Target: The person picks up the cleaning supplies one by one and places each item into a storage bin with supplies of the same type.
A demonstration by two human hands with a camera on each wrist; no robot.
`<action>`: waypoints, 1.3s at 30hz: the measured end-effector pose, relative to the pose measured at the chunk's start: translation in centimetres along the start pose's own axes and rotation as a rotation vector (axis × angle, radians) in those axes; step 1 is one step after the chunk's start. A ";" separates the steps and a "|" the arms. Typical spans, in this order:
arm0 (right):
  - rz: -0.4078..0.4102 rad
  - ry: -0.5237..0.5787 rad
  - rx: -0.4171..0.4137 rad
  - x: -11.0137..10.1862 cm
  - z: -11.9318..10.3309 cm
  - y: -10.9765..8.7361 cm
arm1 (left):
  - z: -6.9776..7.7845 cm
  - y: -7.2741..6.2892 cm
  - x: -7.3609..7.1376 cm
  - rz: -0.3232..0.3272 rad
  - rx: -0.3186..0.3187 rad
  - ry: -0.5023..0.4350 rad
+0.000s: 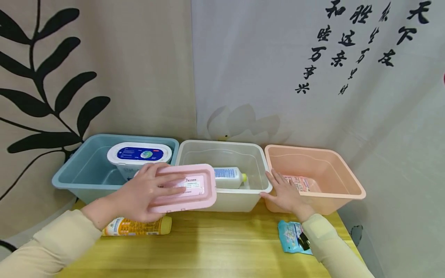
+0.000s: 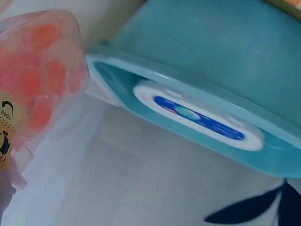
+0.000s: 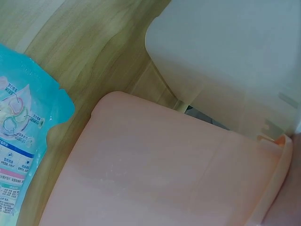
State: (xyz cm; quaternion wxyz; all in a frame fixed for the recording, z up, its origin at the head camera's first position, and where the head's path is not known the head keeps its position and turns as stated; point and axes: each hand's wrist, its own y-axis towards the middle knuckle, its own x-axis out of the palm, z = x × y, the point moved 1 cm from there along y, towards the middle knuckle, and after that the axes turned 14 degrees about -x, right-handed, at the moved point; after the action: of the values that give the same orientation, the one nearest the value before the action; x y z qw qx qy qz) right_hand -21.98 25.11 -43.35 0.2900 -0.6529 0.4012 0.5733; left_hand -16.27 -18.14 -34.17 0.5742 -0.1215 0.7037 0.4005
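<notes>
My left hand [image 1: 142, 193] grips a pink lidded plastic box [image 1: 185, 189] above the front rims of the blue and white bins. Orange-red rounded pieces show through the clear wall of this box in the left wrist view [image 2: 44, 77]. My right hand [image 1: 285, 193] lies with spread fingers over the neighbouring front corners of the white bin [image 1: 226, 200] and the peach bin [image 1: 330, 200]. A white bottle with a yellow-green cap [image 1: 229, 177] lies in the white bin, partly hidden by the pink box. Down in the peach bin is a red-and-white printed pack [image 1: 298, 183].
The blue bin [image 1: 87, 185] holds a white tub with a blue label [image 1: 139, 156]. An orange bottle with a yellow cap [image 1: 139, 227] lies on the wooden table [image 1: 208, 247] below my left hand. A light-blue pouch [image 1: 292, 237] lies beside my right sleeve. Curtains hang behind the bins.
</notes>
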 end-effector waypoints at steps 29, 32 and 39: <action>0.033 -0.030 -0.001 0.3 0.2 0.1 | -10.3 -1.8 -0.9 0.014 -0.315 0.068; 0.030 -0.028 -0.001 0.3 0.1 0.1 | -10.6 -2.0 -0.9 0.002 -0.305 0.091; 0.047 -0.039 -0.008 0.3 0.2 0.1 | -11.1 -1.8 -1.0 -0.039 -0.284 0.099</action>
State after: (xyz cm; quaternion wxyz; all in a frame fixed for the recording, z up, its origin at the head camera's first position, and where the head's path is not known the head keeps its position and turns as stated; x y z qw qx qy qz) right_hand -22.15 25.20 -43.69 0.2816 -0.6332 0.4085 0.5941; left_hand -22.71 -27.41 -33.83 0.5236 -0.2348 0.6647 0.4785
